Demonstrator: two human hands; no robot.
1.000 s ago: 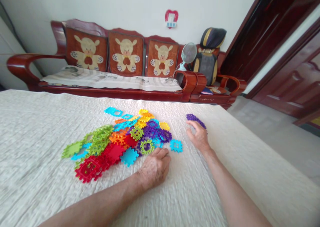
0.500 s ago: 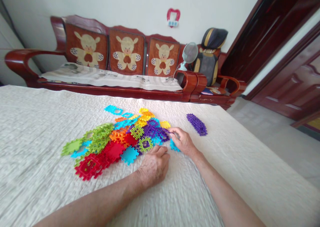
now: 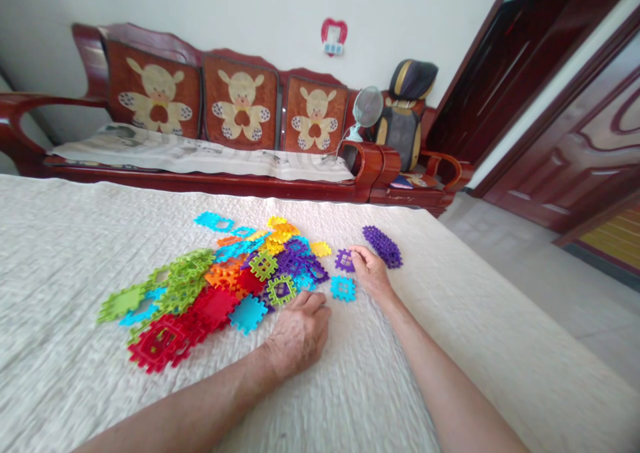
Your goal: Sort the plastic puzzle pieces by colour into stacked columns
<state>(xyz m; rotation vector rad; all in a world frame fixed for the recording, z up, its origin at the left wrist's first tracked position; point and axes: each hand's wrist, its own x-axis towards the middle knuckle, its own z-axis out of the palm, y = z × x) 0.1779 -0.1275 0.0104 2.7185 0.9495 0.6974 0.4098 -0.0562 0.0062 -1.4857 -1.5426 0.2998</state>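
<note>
My right hand (image 3: 371, 272) pinches the edge of a purple window-pattern interlocking tile (image 3: 345, 260) just right of the mixed pile. Below that tile lies a blue interlocking tile (image 3: 343, 288). My left hand (image 3: 301, 326) rests on the cloth with its fingers curled, close to a green-framed tile (image 3: 281, 290); whether anything is under the fingers is hidden. Purple tiles (image 3: 293, 261) lie at the pile's right side, red tiles (image 3: 160, 342) at its near left. A fanned row of purple tiles (image 3: 383, 246) lies apart, beyond my right hand.
A pale textured cloth (image 3: 450, 346) covers the table. Green tiles (image 3: 187, 276) and yellow tiles (image 3: 275, 242) are also in the pile. Behind the table stand a wooden sofa (image 3: 367, 166) with bear-pattern cushions and a small fan (image 3: 369, 106).
My right hand has drawn a purple tile out of the pile to the right, uncovering the blue tile below. My left hand stays by the pile. The view has turned slightly right.
</note>
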